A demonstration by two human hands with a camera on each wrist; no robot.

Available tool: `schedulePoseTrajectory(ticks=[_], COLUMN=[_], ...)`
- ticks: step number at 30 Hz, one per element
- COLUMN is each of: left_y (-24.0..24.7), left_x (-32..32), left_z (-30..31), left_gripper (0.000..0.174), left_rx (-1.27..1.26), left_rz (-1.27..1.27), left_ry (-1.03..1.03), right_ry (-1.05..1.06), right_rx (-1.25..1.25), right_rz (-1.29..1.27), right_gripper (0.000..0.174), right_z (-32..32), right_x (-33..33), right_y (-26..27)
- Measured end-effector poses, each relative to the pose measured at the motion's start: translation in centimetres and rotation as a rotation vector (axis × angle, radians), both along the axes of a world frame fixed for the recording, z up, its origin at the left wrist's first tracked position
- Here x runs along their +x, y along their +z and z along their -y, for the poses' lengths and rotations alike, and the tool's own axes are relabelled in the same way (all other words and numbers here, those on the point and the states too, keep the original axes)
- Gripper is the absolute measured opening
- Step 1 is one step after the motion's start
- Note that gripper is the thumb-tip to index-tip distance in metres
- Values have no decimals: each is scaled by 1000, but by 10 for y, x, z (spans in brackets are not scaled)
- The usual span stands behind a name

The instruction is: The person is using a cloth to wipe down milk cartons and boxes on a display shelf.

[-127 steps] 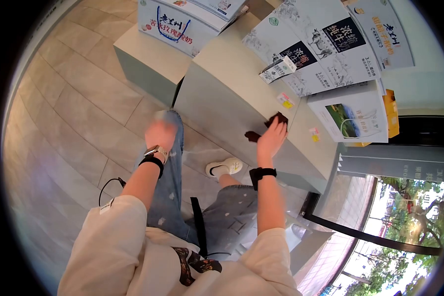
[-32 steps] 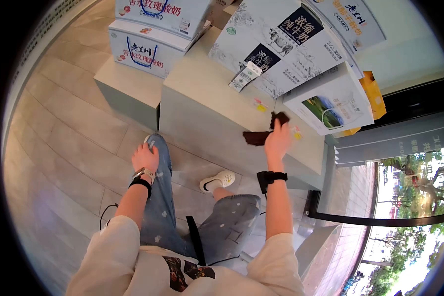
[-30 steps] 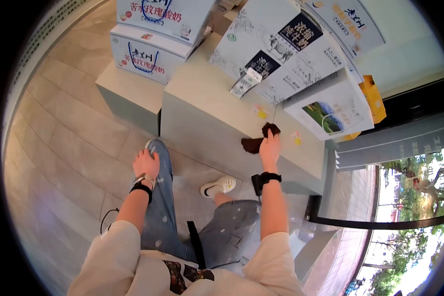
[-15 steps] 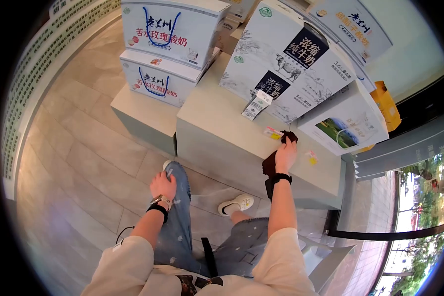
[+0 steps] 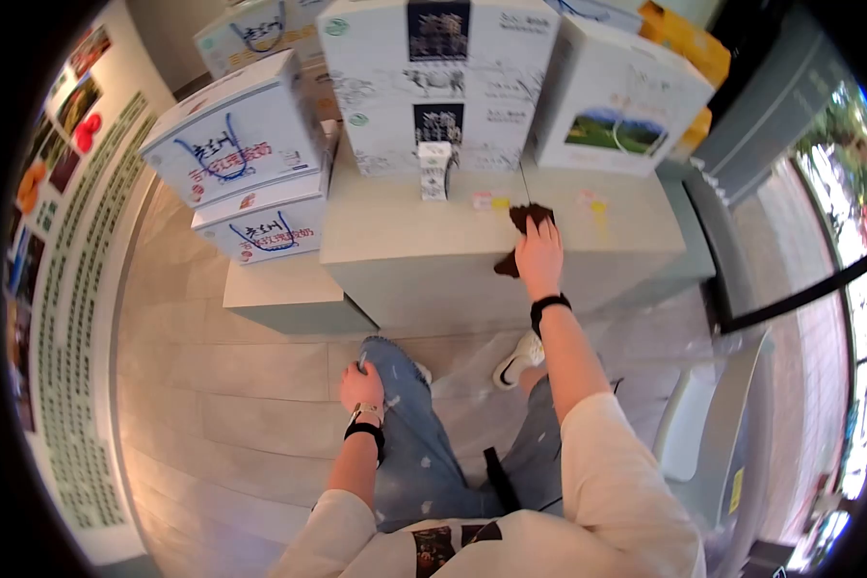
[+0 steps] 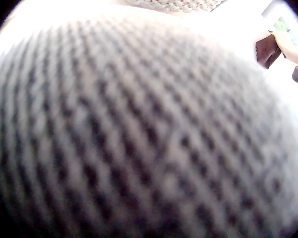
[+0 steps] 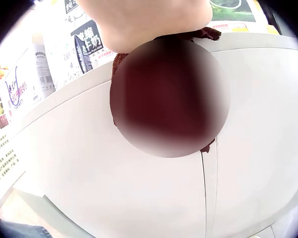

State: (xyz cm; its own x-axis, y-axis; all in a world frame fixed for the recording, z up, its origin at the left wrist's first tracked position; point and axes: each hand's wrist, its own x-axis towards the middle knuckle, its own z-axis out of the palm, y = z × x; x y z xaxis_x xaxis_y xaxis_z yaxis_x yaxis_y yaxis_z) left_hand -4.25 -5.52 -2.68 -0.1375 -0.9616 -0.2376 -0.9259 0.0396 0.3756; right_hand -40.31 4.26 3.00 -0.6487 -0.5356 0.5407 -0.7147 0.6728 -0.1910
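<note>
A dark brown cloth lies at the front edge of the pale counter, part of it hanging over the front face. My right hand presses it there with the fingers over it. In the right wrist view the hand is above the cloth, whose middle is blurred out. My left hand rests on the left knee, holding nothing visible. Mostly close, blurred fabric fills the left wrist view, with the cloth at its upper right.
White cartons stand at the counter's back, with a small milk carton before them. Two price tags lie near the cloth. Stacked gift boxes are at left, a white chair at lower right.
The head view has turned, so the counter now appears more level. My right hand remains at the cloth near the counter's edge; less cloth shows hanging. My left hand stays on the knee.
</note>
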Motion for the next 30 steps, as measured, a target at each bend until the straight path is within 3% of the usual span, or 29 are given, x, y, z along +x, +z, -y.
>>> schedulePoseTrajectory(ticks=[11, 16, 21, 30], left_y=[3, -6, 7, -5], left_x=[-5, -8, -3, -4], left_z=[0, -3, -2, -3], left_gripper=[41, 43, 48, 45], left_rx=[22, -7, 43, -17], left_rz=[10, -40, 58, 1], left_ry=[-9, 0, -27, -17], right_ry=[-166, -172, -122, 11], right_rx=[-189, -153, -177, -76], right_rz=[184, 199, 95, -77], right_gripper=[32, 32, 33, 32], right_z=[34, 33, 25, -5], right_x=[-29, -27, -19, -7], right_y=[6, 10, 3, 0])
